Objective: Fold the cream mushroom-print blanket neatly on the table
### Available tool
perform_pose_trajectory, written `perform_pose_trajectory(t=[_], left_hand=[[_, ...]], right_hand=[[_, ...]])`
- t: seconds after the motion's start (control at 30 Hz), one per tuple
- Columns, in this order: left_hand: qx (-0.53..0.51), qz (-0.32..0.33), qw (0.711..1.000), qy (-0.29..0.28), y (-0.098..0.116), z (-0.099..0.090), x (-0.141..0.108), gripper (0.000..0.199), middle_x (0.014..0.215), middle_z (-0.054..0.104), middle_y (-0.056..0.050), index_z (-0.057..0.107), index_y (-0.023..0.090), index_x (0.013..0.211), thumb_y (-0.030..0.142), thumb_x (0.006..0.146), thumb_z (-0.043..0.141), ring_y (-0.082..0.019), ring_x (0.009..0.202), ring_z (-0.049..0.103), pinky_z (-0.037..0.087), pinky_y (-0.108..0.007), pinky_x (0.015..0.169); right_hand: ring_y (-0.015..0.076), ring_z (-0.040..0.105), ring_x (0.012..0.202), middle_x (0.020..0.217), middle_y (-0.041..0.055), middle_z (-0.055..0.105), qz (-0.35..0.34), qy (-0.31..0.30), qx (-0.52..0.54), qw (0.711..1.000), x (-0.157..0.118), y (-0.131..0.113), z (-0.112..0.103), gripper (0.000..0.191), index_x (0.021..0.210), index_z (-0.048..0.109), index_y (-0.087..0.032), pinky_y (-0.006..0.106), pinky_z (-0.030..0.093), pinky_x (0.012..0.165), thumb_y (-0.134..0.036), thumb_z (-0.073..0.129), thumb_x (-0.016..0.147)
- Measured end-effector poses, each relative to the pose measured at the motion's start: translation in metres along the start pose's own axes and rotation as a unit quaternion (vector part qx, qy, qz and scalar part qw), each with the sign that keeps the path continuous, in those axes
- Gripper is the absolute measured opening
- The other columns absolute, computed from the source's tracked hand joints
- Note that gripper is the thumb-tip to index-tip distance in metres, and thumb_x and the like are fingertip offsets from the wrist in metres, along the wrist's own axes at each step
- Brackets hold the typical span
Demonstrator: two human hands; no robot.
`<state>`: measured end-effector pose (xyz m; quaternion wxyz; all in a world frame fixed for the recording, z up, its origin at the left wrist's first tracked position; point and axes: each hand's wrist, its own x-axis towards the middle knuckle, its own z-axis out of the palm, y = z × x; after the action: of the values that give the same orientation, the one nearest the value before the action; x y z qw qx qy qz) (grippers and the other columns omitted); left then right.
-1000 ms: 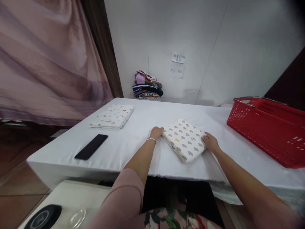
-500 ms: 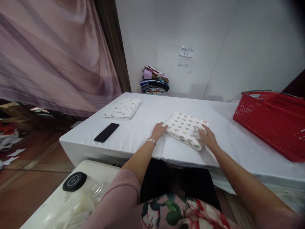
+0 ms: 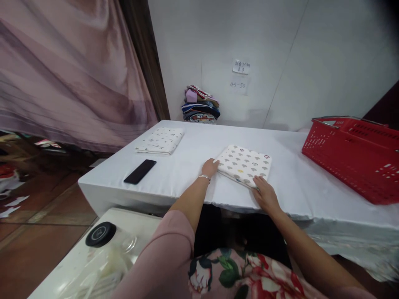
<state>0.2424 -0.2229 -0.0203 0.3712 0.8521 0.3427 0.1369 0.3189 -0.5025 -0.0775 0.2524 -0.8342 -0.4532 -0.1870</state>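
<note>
A folded white cloth printed with grey mushroom-like shapes and a few coloured ones lies on the white-covered table. My left hand grips its left corner, fingers closed on the edge; a silver bracelet sits on that wrist. At the near right corner, my right hand pinches the layers, its fingers on top and the thumb low at the edge. A second folded white cloth with small dark prints rests at the table's far left.
A black phone lies left of my hands. The red plastic basket stands on the right. Folded clothes are stacked behind the table. At lower left, a white surface holds a round black object and a clear plastic bag.
My right hand has moved from the cloth's right side to its near right corner. The cloth's near right part looks neater and flatter. My left hand stays at the left corner.
</note>
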Motion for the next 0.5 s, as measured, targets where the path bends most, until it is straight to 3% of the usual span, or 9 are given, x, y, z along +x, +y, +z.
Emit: perform_pose_trajectory(t=[0.13,0.23,0.33,0.5], left_hand=[[-0.011,0.051,0.997,0.054,-0.01,-0.003,-0.009,0.038,0.122,0.058,-0.009,0.057,0.018,0.118,0.039,0.09,0.042,-0.021,0.109,0.054,0.041,-0.03,0.092],[0.046,0.189,0.976,0.093,-0.017,-0.004,-0.022,0.042,0.131,0.051,-0.007,0.053,0.02,0.124,0.03,0.084,0.052,-0.022,0.12,0.045,0.036,-0.034,0.102],[0.146,0.31,0.938,0.055,-0.019,-0.002,-0.032,0.053,0.138,0.045,-0.006,0.05,0.023,0.128,0.016,0.076,0.054,-0.023,0.13,0.035,0.029,-0.039,0.108],[0.239,0.362,0.9,0.034,-0.013,0.008,-0.024,0.056,0.143,0.041,-0.007,0.045,0.019,0.133,0.006,0.079,0.043,-0.023,0.135,0.029,0.02,-0.043,0.113]], right_hand=[[0.0271,0.041,0.129,0.131,0.0129,0.053,-0.006,0.012,0.022,1.0,0.0,0.0,0.0,0.041,0.126,0.053,-0.015,0.048,0.039,0.103,-0.028,0.042,0.089],[0.0268,0.04,0.129,0.132,0.0128,0.053,-0.005,0.014,0.024,1.0,0.001,0.001,0.002,0.042,0.127,0.052,-0.015,0.048,0.038,0.103,-0.027,0.042,0.088],[0.0269,0.039,0.13,0.133,0.0119,0.052,0.0,0.009,0.014,1.0,0.001,0.001,0.003,0.044,0.13,0.05,-0.016,0.049,0.039,0.103,-0.024,0.042,0.087],[0.0274,0.038,0.13,0.135,0.0139,0.05,-0.007,0.003,-0.015,1.0,0.0,0.0,0.005,0.046,0.13,0.049,-0.013,0.048,0.04,0.101,-0.019,0.039,0.085]])
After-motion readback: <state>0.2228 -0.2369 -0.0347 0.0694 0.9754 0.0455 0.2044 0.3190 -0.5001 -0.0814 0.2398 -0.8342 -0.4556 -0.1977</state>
